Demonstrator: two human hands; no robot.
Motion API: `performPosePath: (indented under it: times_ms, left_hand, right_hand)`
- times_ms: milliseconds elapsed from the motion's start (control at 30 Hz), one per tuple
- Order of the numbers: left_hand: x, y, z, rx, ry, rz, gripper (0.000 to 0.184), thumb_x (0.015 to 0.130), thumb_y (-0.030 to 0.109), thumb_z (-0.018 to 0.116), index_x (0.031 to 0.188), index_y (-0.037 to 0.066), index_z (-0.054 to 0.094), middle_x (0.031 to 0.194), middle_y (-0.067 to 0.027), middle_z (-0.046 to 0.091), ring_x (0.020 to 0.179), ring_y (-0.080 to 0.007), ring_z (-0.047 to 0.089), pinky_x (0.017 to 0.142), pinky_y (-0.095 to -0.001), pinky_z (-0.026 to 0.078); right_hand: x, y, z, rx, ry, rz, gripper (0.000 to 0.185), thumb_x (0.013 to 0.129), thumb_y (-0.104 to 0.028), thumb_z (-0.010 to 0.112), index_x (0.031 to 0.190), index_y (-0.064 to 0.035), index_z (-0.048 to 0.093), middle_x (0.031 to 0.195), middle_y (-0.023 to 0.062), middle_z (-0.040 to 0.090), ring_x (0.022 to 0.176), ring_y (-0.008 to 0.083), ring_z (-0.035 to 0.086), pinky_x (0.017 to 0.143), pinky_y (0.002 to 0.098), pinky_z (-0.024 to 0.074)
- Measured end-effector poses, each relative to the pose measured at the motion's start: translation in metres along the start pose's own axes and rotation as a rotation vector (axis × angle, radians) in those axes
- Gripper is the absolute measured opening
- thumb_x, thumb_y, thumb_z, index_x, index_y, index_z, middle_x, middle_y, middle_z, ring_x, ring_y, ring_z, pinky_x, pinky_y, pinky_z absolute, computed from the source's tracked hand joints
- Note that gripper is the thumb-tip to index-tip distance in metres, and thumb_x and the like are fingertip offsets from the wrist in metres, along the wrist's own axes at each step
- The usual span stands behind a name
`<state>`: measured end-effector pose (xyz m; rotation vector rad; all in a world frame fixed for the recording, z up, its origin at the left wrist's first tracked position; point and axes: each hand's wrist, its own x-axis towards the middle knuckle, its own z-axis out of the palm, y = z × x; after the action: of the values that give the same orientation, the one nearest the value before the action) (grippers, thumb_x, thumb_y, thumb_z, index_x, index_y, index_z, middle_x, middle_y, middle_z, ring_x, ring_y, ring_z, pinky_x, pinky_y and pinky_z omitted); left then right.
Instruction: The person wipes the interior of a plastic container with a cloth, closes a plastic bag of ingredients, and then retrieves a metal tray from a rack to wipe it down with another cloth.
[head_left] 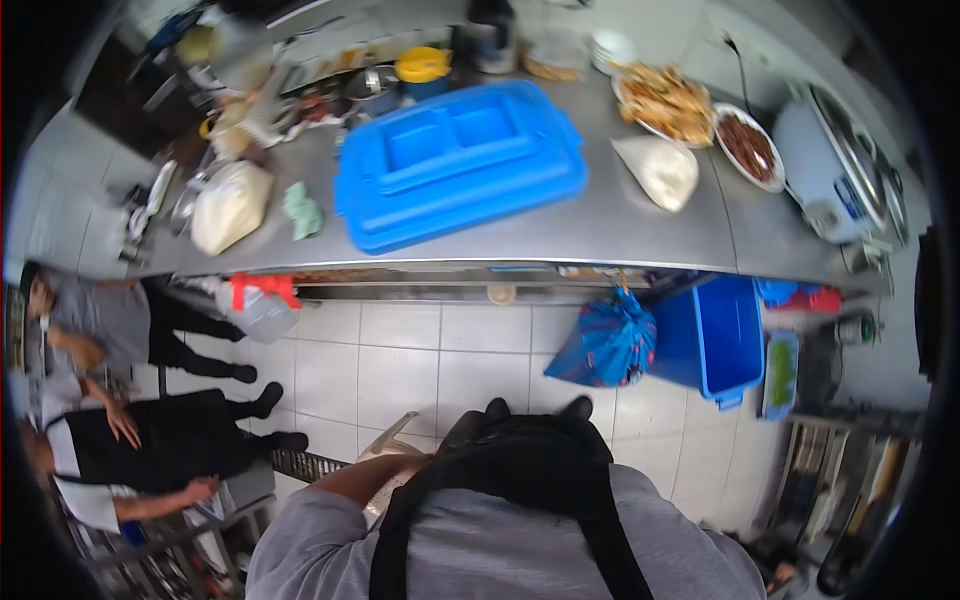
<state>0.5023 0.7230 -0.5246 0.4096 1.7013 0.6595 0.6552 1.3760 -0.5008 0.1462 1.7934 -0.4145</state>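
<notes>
My left forearm (375, 478) reaches forward beside my body, and its hand is hidden behind my black apron (530, 438). A beige plastic chair or stool (392, 437) stands close to that arm. My right hand is out of sight; only the grey sleeve (665, 525) shows on that side. Ahead on the steel counter (620, 235) lies a large blue plastic lid or lidded tub (455, 165), apart from me. To its right rests a bag of white stuff (662, 175). On its left are a crumpled green cloth (302, 211) and a bag of pale powder or dough (230, 207).
A plate of browned food (668, 103), a dish of dark red food (748, 150) and a large cooker (832, 165) stand right. On the floor are a tied blue bag (610, 342) and a blue bin (712, 340). Two people (150, 435) stand left.
</notes>
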Motion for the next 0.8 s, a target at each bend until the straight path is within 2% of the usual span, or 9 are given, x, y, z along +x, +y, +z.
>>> performPosePath:
  times_ms: [133, 200, 233, 267, 300, 333, 533, 667, 800]
  left_hand:
    - [-0.151, -0.003, -0.056, 0.34, -0.026, -0.685, 0.078, 0.071, 0.052, 0.066, 0.133, 0.011, 0.042, 0.125, -0.0119, 0.054, 0.113, -0.0332, 0.052, 0.096, -0.0475, 0.039]
    - [-0.179, -0.028, -0.055, 0.157, 0.607, -0.845, 0.07, 0.073, 0.048, 0.067, 0.129, 0.013, 0.046, 0.115, -0.0121, 0.06, 0.105, -0.031, 0.057, 0.091, -0.0439, 0.044]
    - [-0.178, -0.036, -0.056, 0.121, 0.646, -0.862, 0.07, 0.073, 0.048, 0.067, 0.129, 0.013, 0.046, 0.115, -0.0121, 0.06, 0.105, -0.031, 0.057, 0.091, -0.0439, 0.044]
    - [-0.174, -0.042, -0.061, -0.298, 1.054, -0.833, 0.066, 0.074, 0.044, 0.067, 0.129, 0.014, 0.046, 0.115, -0.0124, 0.06, 0.104, -0.0311, 0.057, 0.09, -0.0419, 0.044]
    - [-0.173, -0.049, -0.061, -0.732, 1.449, -0.752, 0.062, 0.075, 0.04, 0.068, 0.128, 0.014, 0.047, 0.114, -0.0127, 0.06, 0.104, -0.0311, 0.057, 0.09, -0.0399, 0.045]
    - [-0.171, -0.049, -0.057, -0.772, 1.495, -0.767, 0.062, 0.075, 0.04, 0.068, 0.128, 0.014, 0.047, 0.114, -0.0127, 0.06, 0.104, -0.0311, 0.057, 0.09, -0.0399, 0.045]
    - [-0.147, 0.028, -0.01, -0.269, 0.955, -0.519, 0.059, 0.075, 0.036, 0.069, 0.127, 0.016, 0.048, 0.115, -0.016, 0.059, 0.106, -0.0341, 0.056, 0.092, -0.0399, 0.043]
    - [-0.106, 0.024, 0.067, -0.834, 1.06, -0.57, 0.063, 0.073, 0.037, 0.07, 0.128, 0.014, 0.049, 0.116, -0.0154, 0.059, 0.109, -0.033, 0.055, 0.093, -0.0393, 0.043]
    - [-0.109, 0.049, 0.123, -1.028, 1.102, -0.793, 0.064, 0.071, 0.036, 0.072, 0.126, 0.01, 0.051, 0.113, -0.0157, 0.06, 0.105, -0.0297, 0.058, 0.091, -0.0372, 0.045]
  right_hand:
    - [0.08, -0.053, -0.115, -0.325, 0.091, 0.142, 0.047, 0.085, -0.046, 0.049, 0.097, -0.0033, 0.065, 0.106, 0.0177, 0.062, 0.1, 0.0352, 0.057, 0.088, 0.0415, 0.044]
    - [0.091, -0.117, -0.188, -0.173, 0.494, -0.001, 0.043, 0.085, -0.042, 0.052, 0.096, -0.002, 0.064, 0.103, 0.0188, 0.063, 0.098, 0.0352, 0.058, 0.086, 0.0413, 0.0451]
    - [0.101, -0.149, -0.221, -0.078, 0.746, -0.213, 0.038, 0.084, -0.038, 0.054, 0.095, -0.0029, 0.063, 0.099, 0.0198, 0.063, 0.094, 0.0354, 0.059, 0.083, 0.0419, 0.0462]
    - [0.128, -0.176, -0.25, -0.035, 0.892, -0.402, 0.028, 0.083, -0.03, 0.054, 0.087, -0.0047, 0.064, 0.088, 0.0187, 0.064, 0.084, 0.0346, 0.061, 0.074, 0.041, 0.0482]
    - [0.121, -0.218, -0.281, 0.033, 0.857, -0.413, 0.025, 0.084, -0.027, 0.054, 0.087, -0.0049, 0.064, 0.089, 0.0186, 0.064, 0.084, 0.0335, 0.061, 0.074, 0.0397, 0.0483]
    - [0.098, -0.278, -0.307, 0.095, 0.815, -0.424, 0.021, 0.084, -0.023, 0.054, 0.087, -0.005, 0.064, 0.09, 0.0185, 0.064, 0.084, 0.0324, 0.062, 0.074, 0.0384, 0.0484]
    - [0.194, -0.428, -0.354, -0.043, 0.253, -0.694, 0.023, 0.086, -0.024, 0.055, 0.095, -0.0045, 0.064, 0.087, 0.01, 0.066, 0.077, 0.0197, 0.062, 0.071, 0.0339, 0.049]
    - [0.142, -0.553, -0.34, -0.304, 0.012, -0.727, 0.032, 0.086, -0.032, 0.058, 0.096, -0.0034, 0.066, 0.089, 0.0129, 0.066, 0.08, 0.0211, 0.062, 0.073, 0.0336, 0.0484]
    - [0.093, -0.661, -0.328, -0.55, -0.222, -0.84, 0.034, 0.087, -0.033, 0.056, 0.1, -0.0025, 0.064, 0.091, 0.013, 0.066, 0.08, 0.0194, 0.062, 0.075, 0.0317, 0.0478]
